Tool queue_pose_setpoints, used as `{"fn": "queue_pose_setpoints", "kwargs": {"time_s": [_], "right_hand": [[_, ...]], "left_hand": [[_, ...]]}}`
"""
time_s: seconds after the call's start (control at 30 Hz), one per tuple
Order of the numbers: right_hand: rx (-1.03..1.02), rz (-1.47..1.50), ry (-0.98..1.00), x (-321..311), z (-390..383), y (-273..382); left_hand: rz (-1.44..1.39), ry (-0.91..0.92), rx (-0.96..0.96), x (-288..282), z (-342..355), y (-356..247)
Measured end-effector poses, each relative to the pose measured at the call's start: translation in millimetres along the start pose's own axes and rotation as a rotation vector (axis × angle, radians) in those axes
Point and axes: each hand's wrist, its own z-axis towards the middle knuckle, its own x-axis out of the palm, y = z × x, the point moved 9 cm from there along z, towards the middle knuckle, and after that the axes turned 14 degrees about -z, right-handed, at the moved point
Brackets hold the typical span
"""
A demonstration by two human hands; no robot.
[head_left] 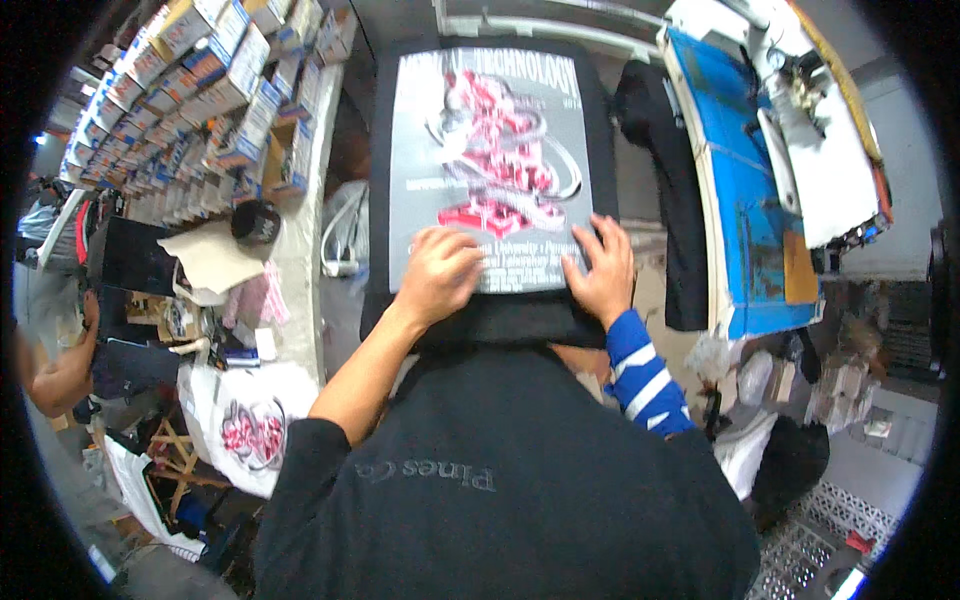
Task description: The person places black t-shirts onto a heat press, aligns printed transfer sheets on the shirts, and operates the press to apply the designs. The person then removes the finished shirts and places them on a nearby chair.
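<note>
Before me, black cloth (480, 318) lies over a flat upright-oriented board, its lower part bunched near my body. On it is a grey rectangular panel (415, 130) printed with a pink, red and white design and lettering; I cannot tell whether it is a sheet or print on the cloth. My left hand (440, 272) is at the panel's lower left with fingers curled in; what they pinch, if anything, is hidden. My right hand (603, 272), with a blue and white striped sleeve at the wrist, rests over the panel's lower right edge, fingers spread.
Stacked small boxes (215, 95) fill the left shelf. A white cloth with a similar pink design (255, 430) lies lower left, near another person's arm (62, 375). To the right stand a blue panel (745, 220) and black cloth (682, 230). A white frame (560, 22) crosses behind.
</note>
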Motion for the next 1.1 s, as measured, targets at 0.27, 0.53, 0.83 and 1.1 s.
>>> {"fn": "queue_pose_setpoints", "kwargs": {"time_s": [0.27,0.53,0.83,1.1], "right_hand": [[0.008,0.014,0.025,-0.9,4.5,3.6],[0.018,-0.016,0.033,-4.1,4.8,4.1],[0.022,0.002,0.048,-7.3,7.5,5.9],[0.035,-0.003,0.050,-7.1,10.9,3.5]], "left_hand": [[0.094,-0.053,-0.276,-64.8,-40.5,89.2],[0.008,-0.125,-0.327,-59.9,-49.5,98.3],[0.079,-0.102,-0.389,-66.6,-32.0,89.5],[0.171,-0.014,-0.168,-24.3,137.2,155.4]]}}
